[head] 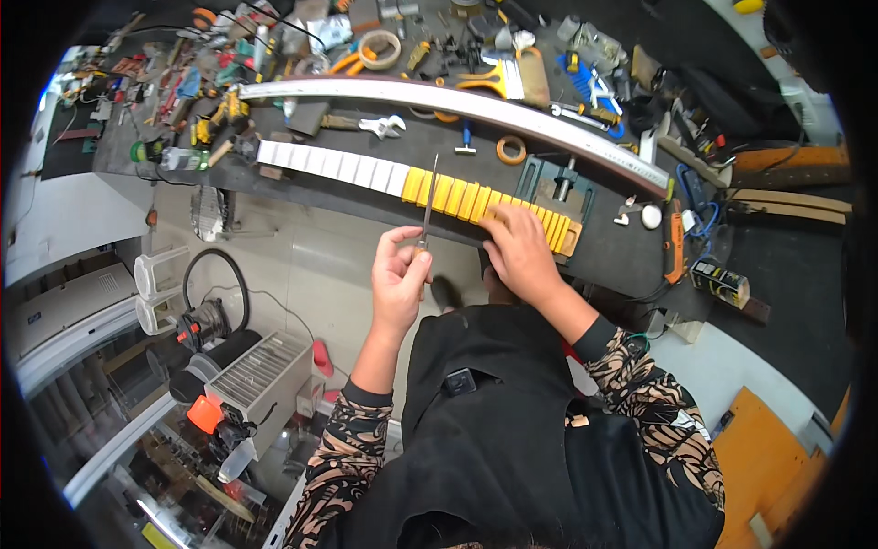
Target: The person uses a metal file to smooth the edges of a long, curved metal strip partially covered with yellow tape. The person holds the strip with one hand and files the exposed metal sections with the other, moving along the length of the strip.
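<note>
Between its thumb and fingers my left hand (pixel 401 274) holds a thin pointed tool (pixel 431 195), perhaps an awl or slim screwdriver, by its short handle with the tip up. My right hand (pixel 523 250) rests its fingers on the near edge of a row of yellow slotted blocks (pixel 449 197). A strip of white rectangular pieces (pixel 333 165) continues that row to the left. Under the row's right end are a light wooden piece (pixel 573 238) and a green metal vise (pixel 585 202). What my right fingertips touch is partly hidden.
Behind the row lie a long white-topped bar (pixel 439 99), an adjustable wrench (pixel 381 126), a blue razor (pixel 466 139) and an orange tape roll (pixel 511 149). An orange utility knife (pixel 675 243) and a small box (pixel 719 283) are at the right. Mixed tools crowd the bench's back.
</note>
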Motion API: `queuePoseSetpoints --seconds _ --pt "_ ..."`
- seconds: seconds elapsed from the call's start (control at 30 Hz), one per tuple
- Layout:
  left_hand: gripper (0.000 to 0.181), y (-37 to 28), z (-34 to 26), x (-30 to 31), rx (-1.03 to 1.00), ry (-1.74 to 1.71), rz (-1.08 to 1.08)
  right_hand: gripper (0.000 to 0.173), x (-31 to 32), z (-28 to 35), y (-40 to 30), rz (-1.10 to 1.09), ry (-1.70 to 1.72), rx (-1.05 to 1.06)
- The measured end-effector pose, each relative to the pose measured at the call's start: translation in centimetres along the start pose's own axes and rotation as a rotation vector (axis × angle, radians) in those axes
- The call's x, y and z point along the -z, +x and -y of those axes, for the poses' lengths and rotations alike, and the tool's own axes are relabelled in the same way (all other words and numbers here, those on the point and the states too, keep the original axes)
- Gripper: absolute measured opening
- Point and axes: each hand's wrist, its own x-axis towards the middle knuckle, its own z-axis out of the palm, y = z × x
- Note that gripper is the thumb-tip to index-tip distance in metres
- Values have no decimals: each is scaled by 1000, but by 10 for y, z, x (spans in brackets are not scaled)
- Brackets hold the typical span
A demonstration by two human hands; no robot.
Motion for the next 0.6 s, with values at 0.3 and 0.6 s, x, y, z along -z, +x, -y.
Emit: queuePoseSetpoints --seconds 0.3,0.6 --pt "34 39 79 -4 -28 -60 -47 41 -47 -44 65 112 277 -345" --pt "47 36 112 9 -23 8 189 39 -38 -56 33 -133 -23 -99"
